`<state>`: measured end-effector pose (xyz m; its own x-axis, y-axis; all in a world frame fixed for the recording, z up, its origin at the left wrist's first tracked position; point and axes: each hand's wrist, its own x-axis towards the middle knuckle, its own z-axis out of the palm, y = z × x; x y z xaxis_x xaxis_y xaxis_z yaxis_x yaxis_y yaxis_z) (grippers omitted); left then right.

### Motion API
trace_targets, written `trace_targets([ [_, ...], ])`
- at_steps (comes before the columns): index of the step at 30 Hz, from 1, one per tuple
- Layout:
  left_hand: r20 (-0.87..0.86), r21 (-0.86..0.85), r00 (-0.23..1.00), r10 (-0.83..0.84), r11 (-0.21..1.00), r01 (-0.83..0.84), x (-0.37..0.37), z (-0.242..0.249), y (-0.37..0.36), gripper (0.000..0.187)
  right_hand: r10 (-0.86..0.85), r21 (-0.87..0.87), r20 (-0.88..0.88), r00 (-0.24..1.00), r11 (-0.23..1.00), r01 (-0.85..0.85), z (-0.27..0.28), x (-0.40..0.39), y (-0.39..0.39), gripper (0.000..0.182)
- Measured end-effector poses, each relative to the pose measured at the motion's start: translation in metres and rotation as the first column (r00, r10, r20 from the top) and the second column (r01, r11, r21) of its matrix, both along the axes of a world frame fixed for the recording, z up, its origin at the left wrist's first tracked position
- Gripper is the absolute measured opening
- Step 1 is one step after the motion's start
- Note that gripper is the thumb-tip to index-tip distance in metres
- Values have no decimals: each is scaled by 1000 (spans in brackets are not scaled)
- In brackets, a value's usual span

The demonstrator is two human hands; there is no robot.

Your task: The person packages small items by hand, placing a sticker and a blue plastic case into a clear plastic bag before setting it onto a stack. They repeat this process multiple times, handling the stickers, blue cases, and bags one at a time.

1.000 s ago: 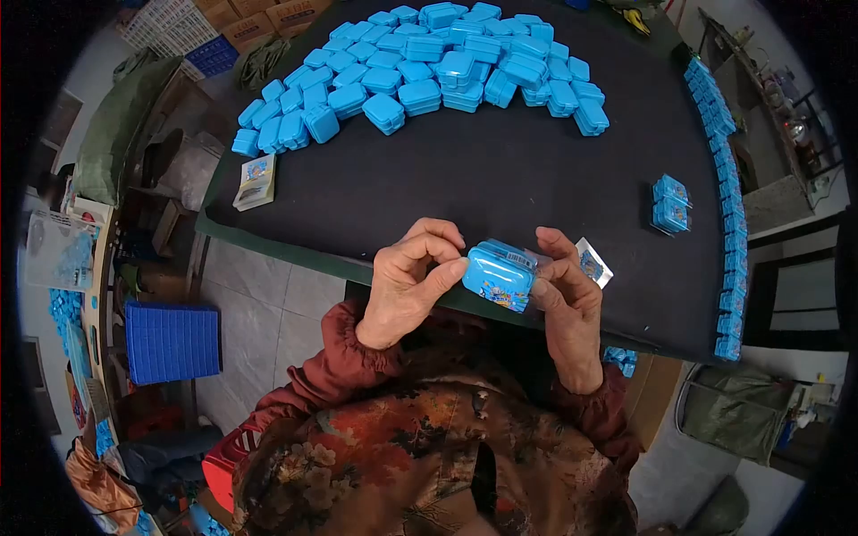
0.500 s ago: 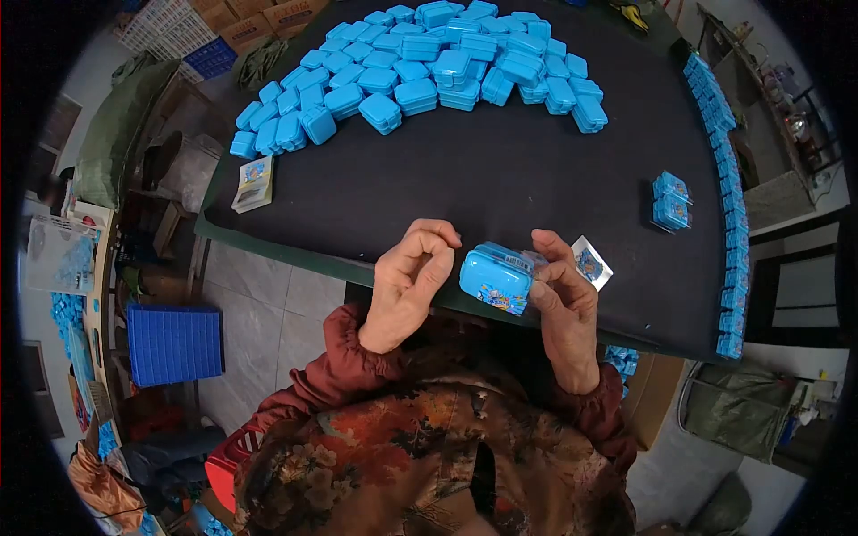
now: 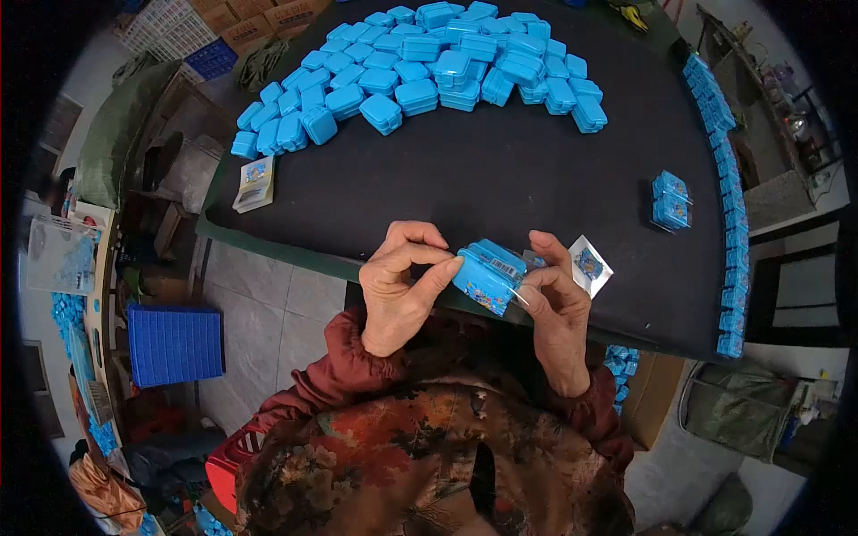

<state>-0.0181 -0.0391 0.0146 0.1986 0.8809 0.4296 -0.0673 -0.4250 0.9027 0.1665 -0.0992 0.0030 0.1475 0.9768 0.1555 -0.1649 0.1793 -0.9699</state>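
Above the table's near edge, a small blue box point(image 3: 487, 275) with a printed picture and a barcode label is held between both hands. My left hand point(image 3: 400, 288) pinches its upper left corner between thumb and fingers. At its right side my right hand point(image 3: 559, 313) has thumb and fingers closed on the box's end, where a bit of clear film shows. Just right of that hand, a shiny sheet with a printed picture point(image 3: 591, 265) lies on the table.
Plain blue boxes point(image 3: 416, 92) are heaped across the dark table point(image 3: 429, 179). A stack of printed sheets point(image 3: 256, 185) lies at the left. Printed boxes point(image 3: 671, 200) stand at the right, with a long row point(image 3: 733, 223) along the right edge. A blue crate point(image 3: 175, 344) is lower left.
My left hand has moved right and taken hold of the box's left corner. The box has shifted slightly left and tilted, and my right hand has moved slightly left and down.
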Motion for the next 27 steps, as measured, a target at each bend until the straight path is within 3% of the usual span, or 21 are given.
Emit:
trace_targets([
  [2, 130, -221, 990, -55, 972, 83, 3, 3, -1, 4, 7, -1, 10, 1000, 1000, -7, -1, 0, 0, 3],
  [9, 148, -177, 971, -186, 961, 211, -1, -3, 4, 4, 9, -18, 40, 999, 1000, -8, 3, -1, -1, 4],
  [12, 281, -279, 940, -193, 921, 272, -4, -4, 5, 6, 8, -10, 58, 998, 1000, -8, 0, 0, -1, 4],
  [14, 100, -92, 974, -202, 973, 211, -3, -2, 6, 18, 3, 0, 75, 997, 1000, -4, -1, 1, -1, 5],
  [16, -352, 322, 935, -44, 932, 165, 0, 20, 6, 39, 28, -50, -38, 999, 998, -30, 1, 1, -2, 4],
  [17, -443, 386, 896, -14, 899, 205, 1, 22, 5, 56, 26, -52, -39, 999, 998, -28, 3, 0, -3, 4],
  [19, -518, 390, 855, -24, 883, 262, 5, 19, 4, 58, 64, -136, -247, 967, 986, -100, 8, -3, -2, 3],
  [21, -598, 462, 801, 26, 828, 318, 4, 13, 8, 62, 74, -140, -258, 963, 984, -113, 9, -3, -1, 3],
  [27, -561, 495, 828, 23, 811, 312, -2, 9, 12, 61, 45, -172, -269, 962, 981, -94, 12, -3, -2, 2],
])
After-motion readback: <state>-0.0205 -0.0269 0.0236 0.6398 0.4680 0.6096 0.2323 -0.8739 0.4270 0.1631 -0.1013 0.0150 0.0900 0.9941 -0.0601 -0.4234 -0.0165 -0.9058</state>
